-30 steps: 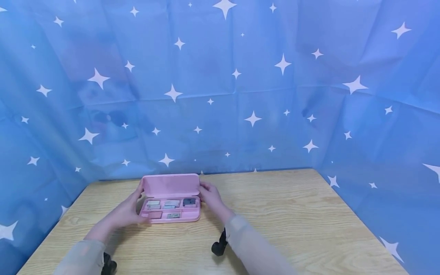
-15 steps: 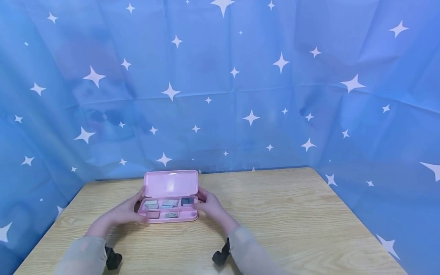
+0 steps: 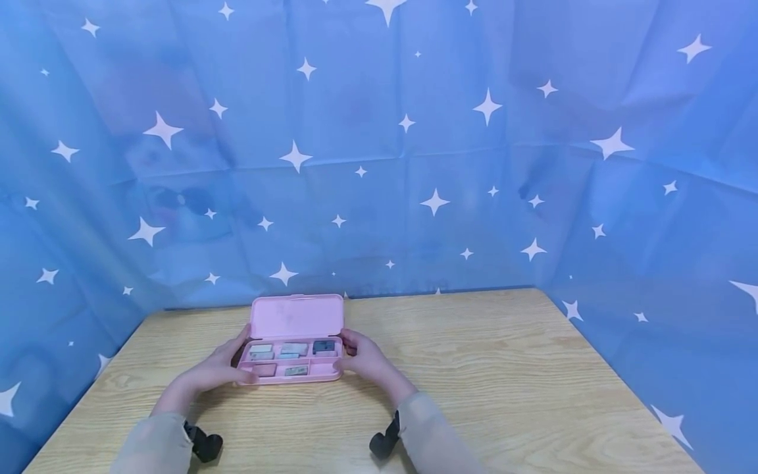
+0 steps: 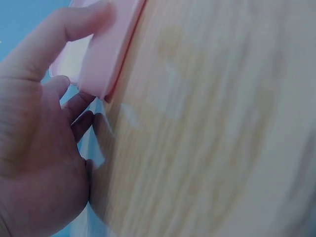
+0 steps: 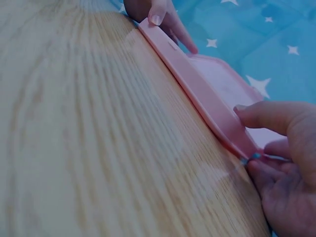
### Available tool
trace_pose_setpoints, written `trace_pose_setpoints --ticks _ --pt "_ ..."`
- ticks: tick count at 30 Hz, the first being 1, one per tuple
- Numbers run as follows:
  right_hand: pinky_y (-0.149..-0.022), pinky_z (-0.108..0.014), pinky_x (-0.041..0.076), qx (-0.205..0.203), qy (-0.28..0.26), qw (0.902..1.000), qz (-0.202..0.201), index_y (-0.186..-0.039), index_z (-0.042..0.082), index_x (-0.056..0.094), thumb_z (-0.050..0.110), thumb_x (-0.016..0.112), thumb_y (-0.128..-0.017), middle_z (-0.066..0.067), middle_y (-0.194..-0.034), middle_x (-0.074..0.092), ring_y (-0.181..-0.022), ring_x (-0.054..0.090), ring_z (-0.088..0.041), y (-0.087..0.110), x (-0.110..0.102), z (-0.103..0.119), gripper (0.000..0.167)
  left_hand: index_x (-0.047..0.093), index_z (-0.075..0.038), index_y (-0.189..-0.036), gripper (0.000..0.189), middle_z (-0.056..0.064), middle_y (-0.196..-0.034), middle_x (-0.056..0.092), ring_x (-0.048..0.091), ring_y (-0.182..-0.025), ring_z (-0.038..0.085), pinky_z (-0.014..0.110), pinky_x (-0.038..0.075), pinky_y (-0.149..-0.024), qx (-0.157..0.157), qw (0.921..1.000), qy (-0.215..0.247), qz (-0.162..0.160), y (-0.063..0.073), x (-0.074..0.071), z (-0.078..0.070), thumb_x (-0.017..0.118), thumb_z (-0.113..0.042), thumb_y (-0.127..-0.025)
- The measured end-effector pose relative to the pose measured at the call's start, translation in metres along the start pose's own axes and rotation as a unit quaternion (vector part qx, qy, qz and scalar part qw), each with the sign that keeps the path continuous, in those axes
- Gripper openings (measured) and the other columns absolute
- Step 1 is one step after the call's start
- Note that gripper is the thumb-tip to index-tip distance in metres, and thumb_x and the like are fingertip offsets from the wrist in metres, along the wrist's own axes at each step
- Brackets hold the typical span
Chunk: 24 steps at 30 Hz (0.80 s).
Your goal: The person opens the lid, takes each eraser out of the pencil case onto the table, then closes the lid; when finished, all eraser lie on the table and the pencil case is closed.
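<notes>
A pink pencil case (image 3: 322,370) stands on the table with its lid (image 3: 297,316) raised at the back. Small light, grey, dark and reddish blocks (image 3: 296,371) lie in its divided tray; they look like erasers. At the left end my left hand (image 3: 213,372) grips the case, thumb at the front corner and fingers farther back. My right hand (image 3: 370,362) holds the opposite end, its thumb on the tray's rim. In the right wrist view, the front wall of the case (image 5: 197,94) runs between both hands. The left wrist view shows the left thumb on the case (image 4: 106,59).
The case sits near the back edge of a wooden table (image 3: 503,382). Behind and beside the table hangs a blue curtain (image 3: 367,217) with white stars. Black wrist mounts (image 3: 385,441) stick out below the sleeves.
My right hand has moved down from beside the lid to the tray's right end, thumb now toward the front. The lid's tilt has changed, showing more of its inside. My left hand stays at its end.
</notes>
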State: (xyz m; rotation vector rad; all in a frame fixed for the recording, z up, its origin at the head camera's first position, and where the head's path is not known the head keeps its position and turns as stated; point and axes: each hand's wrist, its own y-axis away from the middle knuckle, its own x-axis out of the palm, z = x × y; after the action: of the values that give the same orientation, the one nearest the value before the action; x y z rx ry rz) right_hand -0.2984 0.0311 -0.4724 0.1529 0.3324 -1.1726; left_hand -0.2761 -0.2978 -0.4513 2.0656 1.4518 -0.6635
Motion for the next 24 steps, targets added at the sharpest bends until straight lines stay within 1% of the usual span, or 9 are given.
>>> trace_pose_setpoints --ticks 7,9,14,16,19,21,24 --pt "-0.105 -0.046 0.038 -0.016 -0.009 0.9998 0.006 -0.145 -0.004 0.038 0.005 0.073 -0.082 -0.02 -0.147 0.042 -0.128 0.046 -0.034 0.002 -0.001 0.0 0.073 -0.004 -0.021 -0.156 0.121 0.023 -0.159 0.0 0.001 -0.142 0.048 0.073 0.008 -0.104 -0.012 0.9999 0.003 -0.005 0.0 0.001 0.003 0.079 -0.043 -0.071" --pt "-0.105 -0.046 0.038 -0.015 -0.011 0.9998 0.007 -0.145 -0.004 0.038 0.005 0.072 -0.083 -0.02 -0.147 0.042 -0.128 0.046 -0.033 0.002 -0.001 0.0 0.072 -0.004 -0.022 -0.156 0.121 0.023 -0.16 0.0 0.001 -0.142 0.048 0.073 0.008 -0.104 -0.016 0.9998 0.004 -0.005 -0.001 0.001 0.004 0.079 -0.043 -0.071" --pt "-0.101 -0.043 0.043 -0.015 -0.009 0.9998 -0.003 -0.143 -0.006 0.041 0.007 0.072 -0.083 -0.021 -0.139 0.05 -0.121 0.053 -0.031 -0.001 -0.001 0.004 0.069 -0.004 -0.021 -0.156 0.121 0.023 -0.159 0.001 0.001 -0.141 0.048 0.073 0.008 -0.104 -0.021 0.9997 0.006 -0.01 -0.001 0.0 0.006 0.079 -0.043 -0.071" --pt "-0.1 -0.043 0.044 -0.014 0.007 0.9998 -0.009 -0.142 -0.003 0.044 0.009 0.073 -0.083 -0.019 -0.134 0.055 -0.118 0.055 -0.031 -0.003 -0.003 0.007 0.067 -0.003 -0.021 -0.156 0.121 0.023 -0.159 0.001 0.001 -0.142 0.048 0.073 0.008 -0.104 -0.025 0.9996 0.002 -0.011 -0.001 0.001 0.006 0.079 -0.044 -0.071" --pt "-0.098 -0.043 0.046 -0.01 0.04 0.9991 -0.008 -0.139 0.001 0.05 0.013 0.076 -0.082 -0.015 -0.127 0.06 -0.115 0.057 -0.029 -0.005 -0.01 0.012 0.064 -0.003 -0.022 -0.156 0.121 0.023 -0.159 0.001 0.001 -0.142 0.048 0.073 0.007 -0.104 -0.03 0.9995 -0.004 -0.013 0.0 0.002 0.006 0.079 -0.045 -0.07" --pt "-0.095 -0.042 0.048 -0.01 0.065 0.9978 0.003 -0.137 0.004 0.053 0.014 0.076 -0.082 -0.012 -0.125 0.061 -0.114 0.058 -0.028 -0.008 -0.016 0.016 0.06 -0.003 -0.022 -0.156 0.121 0.023 -0.159 0.001 0.0 -0.142 0.049 0.074 0.006 -0.104 -0.032 0.9993 -0.009 -0.015 -0.001 0.004 0.006 0.079 -0.045 -0.07" --pt "-0.09 -0.037 0.051 -0.019 0.098 0.9946 0.03 -0.132 0.003 0.057 0.011 0.075 -0.083 -0.01 -0.122 0.063 -0.109 0.06 -0.025 -0.013 -0.024 0.023 0.052 -0.004 -0.022 -0.156 0.121 0.023 -0.16 0.001 0.001 -0.142 0.048 0.074 0.007 -0.103 -0.028 0.9994 -0.007 -0.018 -0.001 0.005 0.007 0.079 -0.046 -0.07"
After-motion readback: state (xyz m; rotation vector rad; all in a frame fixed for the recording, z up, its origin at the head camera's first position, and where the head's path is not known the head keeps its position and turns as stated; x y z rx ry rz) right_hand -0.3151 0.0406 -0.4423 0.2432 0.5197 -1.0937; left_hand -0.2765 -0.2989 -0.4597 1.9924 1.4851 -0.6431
